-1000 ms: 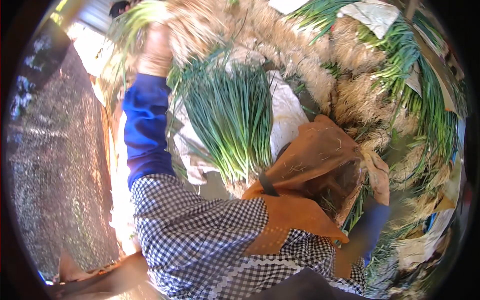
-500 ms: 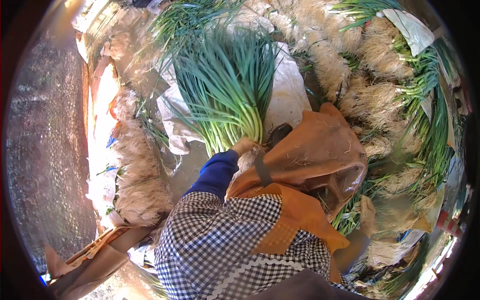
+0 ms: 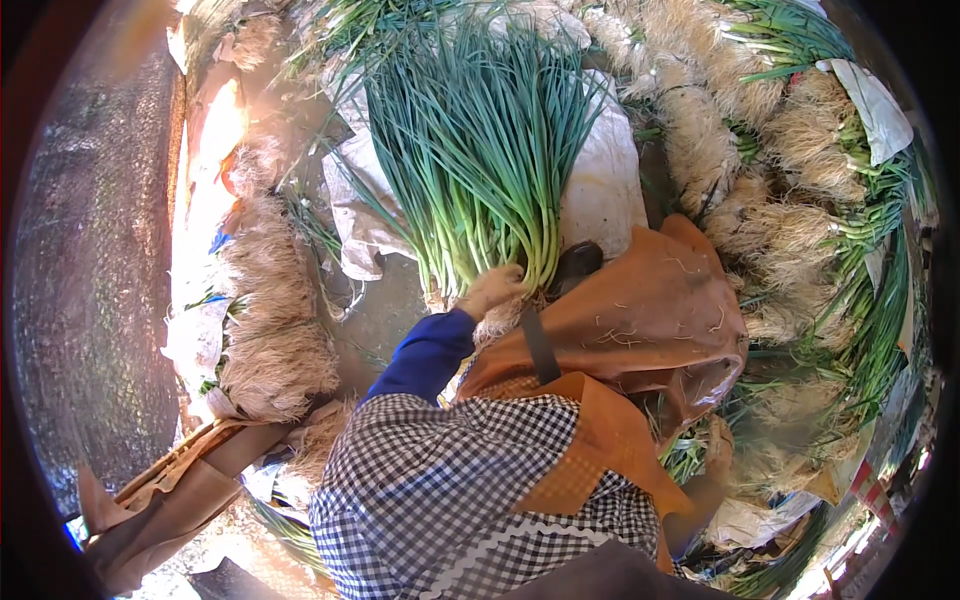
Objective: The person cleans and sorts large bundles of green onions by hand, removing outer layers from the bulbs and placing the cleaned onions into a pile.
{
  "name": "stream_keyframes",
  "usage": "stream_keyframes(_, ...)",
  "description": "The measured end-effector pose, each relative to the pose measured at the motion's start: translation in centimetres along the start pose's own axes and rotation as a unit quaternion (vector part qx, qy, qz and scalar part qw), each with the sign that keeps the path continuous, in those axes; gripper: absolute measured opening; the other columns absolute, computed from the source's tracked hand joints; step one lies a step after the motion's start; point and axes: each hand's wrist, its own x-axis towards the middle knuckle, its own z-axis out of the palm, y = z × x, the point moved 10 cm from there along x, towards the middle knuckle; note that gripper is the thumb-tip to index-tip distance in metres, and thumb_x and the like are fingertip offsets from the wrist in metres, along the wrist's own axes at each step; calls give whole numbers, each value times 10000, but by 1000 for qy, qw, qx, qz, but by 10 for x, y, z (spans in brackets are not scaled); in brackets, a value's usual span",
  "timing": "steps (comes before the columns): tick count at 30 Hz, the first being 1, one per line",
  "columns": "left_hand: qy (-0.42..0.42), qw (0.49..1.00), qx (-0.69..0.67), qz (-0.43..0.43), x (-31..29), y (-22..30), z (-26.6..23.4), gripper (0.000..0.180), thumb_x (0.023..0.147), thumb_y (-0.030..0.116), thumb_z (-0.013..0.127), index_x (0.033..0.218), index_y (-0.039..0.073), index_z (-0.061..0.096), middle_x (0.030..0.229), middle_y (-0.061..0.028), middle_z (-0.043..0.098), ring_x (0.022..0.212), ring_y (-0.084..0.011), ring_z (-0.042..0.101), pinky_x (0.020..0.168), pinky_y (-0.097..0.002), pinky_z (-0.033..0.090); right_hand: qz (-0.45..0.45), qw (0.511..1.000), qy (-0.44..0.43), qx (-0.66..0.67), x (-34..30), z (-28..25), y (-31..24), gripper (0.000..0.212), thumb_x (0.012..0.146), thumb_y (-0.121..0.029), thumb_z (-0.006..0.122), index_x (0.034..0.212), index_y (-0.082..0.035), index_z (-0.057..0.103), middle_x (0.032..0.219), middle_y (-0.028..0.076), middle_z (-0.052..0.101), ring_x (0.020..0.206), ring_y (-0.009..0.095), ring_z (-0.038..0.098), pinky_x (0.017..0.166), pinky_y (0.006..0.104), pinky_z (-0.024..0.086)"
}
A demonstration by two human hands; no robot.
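A broad spread of green onions lies in front of me, its dark green leaves pointing away and its pale stems and roots toward me. Beneath it is a white sack. My left hand, in a blue sleeve, is closed around the lower stems at the root end, with pale roots showing just below it. Off to the right, beside the brown apron over my knee, my right hand is low and smeared by motion. Its fingers cannot be made out.
Bundles of green onions with thick, straw-coloured roots are stacked along the right. Another row of root bundles runs down the left, next to a dark textured sheet. A dark shoe shows beyond the apron.
The view has shifted a little. My left hand stays at the stems' root end, and the onion leaves fan wider. My right hand has moved slightly down and left beside the apron.
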Motion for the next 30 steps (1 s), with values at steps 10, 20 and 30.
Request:
stream_keyframes(10, -63, 936, 336, -79, 85, -40, -17, 192, 804, 226, 534, 860, 108, 675, 841, -104, 668, 840, -267, 638, 688, -380, 500, -58, 998, -2, -20, -1, 5, 9, 442, 911, -392, 464, 1006, 19, 593, 817, 118, 611, 740, 201, 576, 693, 302, 445)
stream_keyframes(20, 132, 901, -407, -74, 41, -31, -156, 144, 842, 158, 621, 895, 34, 672, 708, -58, 661, 578, -109, 608, 514, -218, 499, -29, 997, -16, 76, 7, 4, 55, 464, 865, -443, 525, 1007, -9, 605, 800, 122, 617, 714, 191, 583, 671, 303, 460)
stream_keyframes(30, 69, 958, 169, 222, 128, 150, -67, 147, 820, 179, 575, 886, 84, 666, 857, -111, 666, 748, -203, 647, 667, -300, 526, -10, 999, -14, 32, -6, 11, 47, 467, 862, -444, 527, 1019, -11, 603, 809, 119, 616, 713, 191, 586, 667, 302, 466)
